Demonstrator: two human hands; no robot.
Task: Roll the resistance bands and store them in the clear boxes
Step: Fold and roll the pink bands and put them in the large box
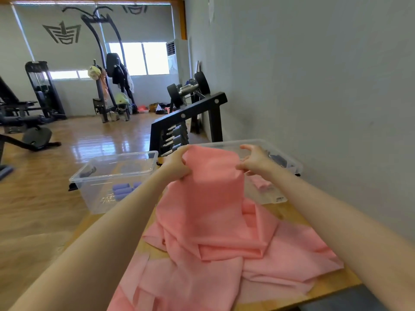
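- Head view: a pink band (215,212) is held up by its far end over the table (332,286); its top edge is pinched at one corner by the left hand (177,163) and at the other by the right hand (252,161).
- Both hands are clamped on that edge, fingers curled into the material, with the width of the band stretched between them.
- The long axis of the band runs from the hands back toward the person; the rest lies crumpled in loose folds on the table below and between the forearms.
- Neither hand is nearer; the band is met evenly by both, so a roll would probably be started from this held end toward the body.
- Two clear boxes stand just beyond the hands: in the left box (89,187) several rolled purple bands (122,190) are seen; in the right box (278,153) a pink roll (261,182) and something dark are glimpsed, partly hidden.
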